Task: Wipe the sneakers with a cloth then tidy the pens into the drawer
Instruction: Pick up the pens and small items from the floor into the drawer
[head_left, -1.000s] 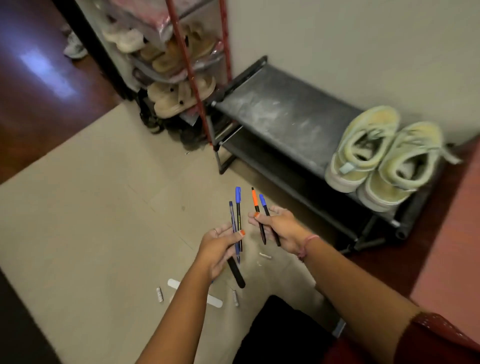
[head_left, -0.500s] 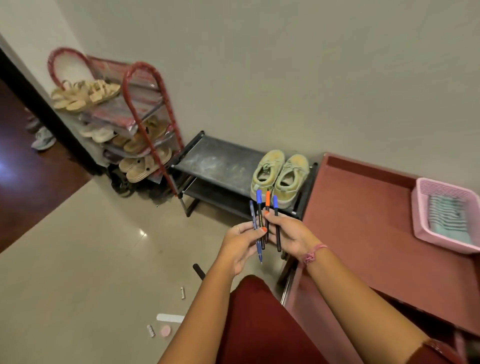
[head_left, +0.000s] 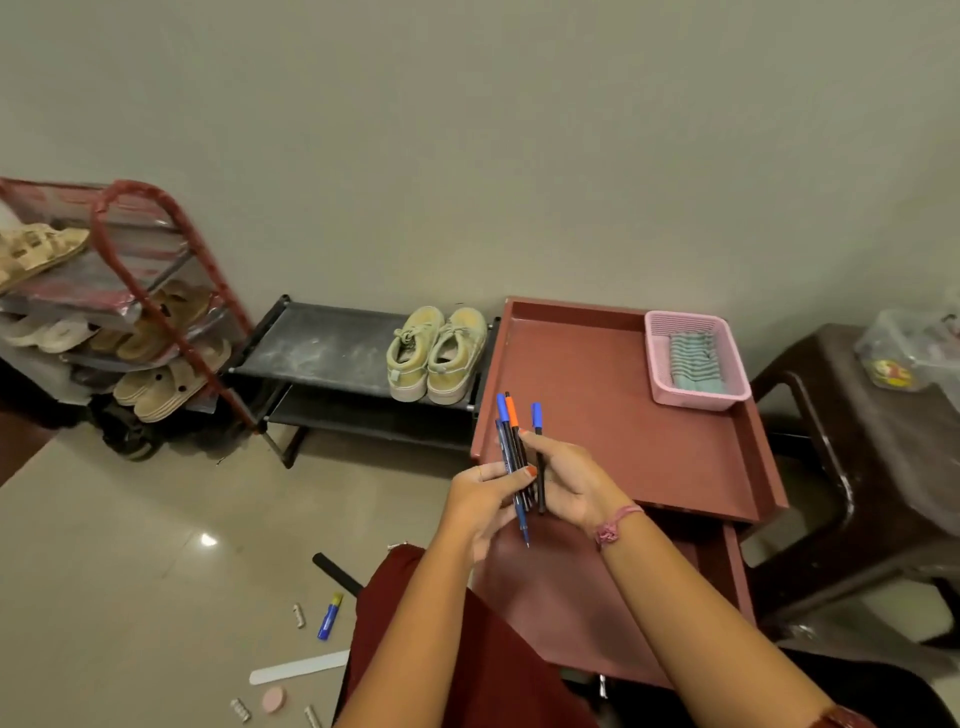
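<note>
My left hand (head_left: 480, 501) grips a bunch of pens (head_left: 511, 452) with blue and orange caps, tips down. My right hand (head_left: 569, 480) pinches one blue-capped pen (head_left: 538, 457) just right of the bunch, the two hands touching. Both are held above the open drawer (head_left: 576, 597) of a reddish-brown cabinet (head_left: 623, 415). A pair of pale yellow-green sneakers (head_left: 439, 356) stands on a low black rack (head_left: 322, 348) against the wall. A striped cloth (head_left: 693, 361) lies in a pink basket (head_left: 698, 397) on the cabinet top.
A red-framed shoe rack (head_left: 130, 312) full of sandals stands at the left. On the floor lie a blue glue stick (head_left: 330, 616), a white strip (head_left: 298, 667), a black marker (head_left: 337, 574) and small bits. A dark plastic stool (head_left: 857, 441) stands to the right.
The view has risen from the floor to the cabinet. Both hands have moved right over the open drawer, and the orange-capped pen has passed from my right hand into the left hand's bunch.
</note>
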